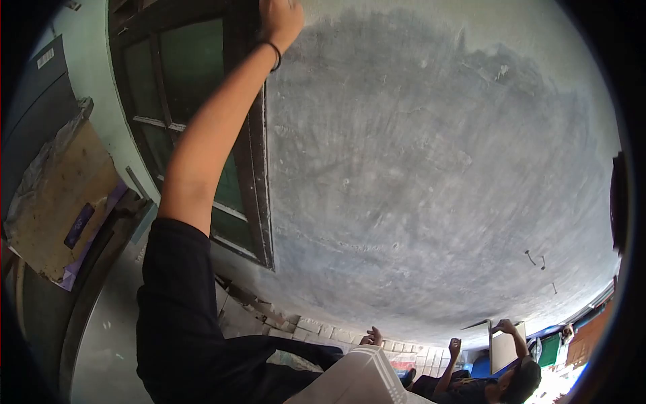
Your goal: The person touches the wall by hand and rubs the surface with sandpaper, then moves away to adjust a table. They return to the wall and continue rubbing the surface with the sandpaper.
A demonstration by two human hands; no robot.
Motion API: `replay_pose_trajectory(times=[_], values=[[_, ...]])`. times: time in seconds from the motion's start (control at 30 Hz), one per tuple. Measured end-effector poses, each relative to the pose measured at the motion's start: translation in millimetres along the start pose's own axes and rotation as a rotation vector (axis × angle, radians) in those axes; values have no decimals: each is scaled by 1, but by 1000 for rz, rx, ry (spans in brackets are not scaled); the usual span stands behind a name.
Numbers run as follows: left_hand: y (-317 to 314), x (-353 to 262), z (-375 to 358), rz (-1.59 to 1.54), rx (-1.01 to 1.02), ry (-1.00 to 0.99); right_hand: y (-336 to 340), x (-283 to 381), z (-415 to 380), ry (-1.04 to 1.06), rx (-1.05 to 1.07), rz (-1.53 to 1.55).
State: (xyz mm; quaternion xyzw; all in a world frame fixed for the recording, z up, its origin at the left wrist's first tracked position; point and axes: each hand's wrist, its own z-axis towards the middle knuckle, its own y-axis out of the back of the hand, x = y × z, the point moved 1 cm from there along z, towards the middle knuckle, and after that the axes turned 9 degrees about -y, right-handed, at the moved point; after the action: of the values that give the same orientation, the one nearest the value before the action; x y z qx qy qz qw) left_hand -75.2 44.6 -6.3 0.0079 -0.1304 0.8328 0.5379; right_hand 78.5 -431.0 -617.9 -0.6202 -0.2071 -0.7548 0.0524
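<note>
My left arm, in a black sleeve (176, 286), reaches up to the top of the view. There my left hand (282, 23), a dark band (274, 56) on its wrist, is closed with bent fingers against the wall beside the window frame. The top edge cuts the hand off, and anything in its fingers is hidden. Low in the middle, my right hand (372, 335) shows small, fingers apart, just above a white plastic thing with a ridged edge (367, 374). That thing covers part of the hand. The grey wall (417, 168) has a patchy surface, paler along its top.
A dark-framed window (259, 195) with greenish panes stands left of the wall. Further left is a worn brown board (64, 195). At lower right a person (498, 384) in dark clothes lifts both arms near a pale panel (503, 347). Wires (530, 257) poke from the wall.
</note>
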Motion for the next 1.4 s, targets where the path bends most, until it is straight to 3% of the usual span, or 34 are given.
replay_pose_trajectory(times=[0.13,0.33,0.53,0.67,0.77,0.8,0.9,0.93,1.07,1.17,1.27,1.33,1.4], values=[[-14,9,30,18,-120,38,-8,9,3,39,12,-30],[-4,5,-3,72,-158,-29,-15,-8,-2,2,-3,15],[-13,16,27,45,-144,-45,-13,-17,8,5,-11,19],[-8,-11,-16,1,-91,-113,-8,-27,4,-48,12,20],[-10,-23,-19,-15,43,-149,-15,-124,4,-195,29,-91],[-13,-20,-1,25,10,-135,-7,-124,8,-226,140,-119],[-25,-5,44,-19,-144,-80,-7,-61,7,-263,106,-90],[-25,0,43,0,-142,-97,-7,-4,-1,7,31,23],[-18,-12,12,3,-216,-188,-12,-6,1,9,34,59],[-18,-12,14,31,-148,-289,-21,-1,-7,-28,49,80],[-17,-10,36,-8,-152,-105,-15,-25,-1,-59,59,-3],[-18,-7,31,15,-144,-117,-24,-44,4,-175,93,114],[-21,-7,24,23,-117,-98,-23,-27,-4,-129,89,124]])
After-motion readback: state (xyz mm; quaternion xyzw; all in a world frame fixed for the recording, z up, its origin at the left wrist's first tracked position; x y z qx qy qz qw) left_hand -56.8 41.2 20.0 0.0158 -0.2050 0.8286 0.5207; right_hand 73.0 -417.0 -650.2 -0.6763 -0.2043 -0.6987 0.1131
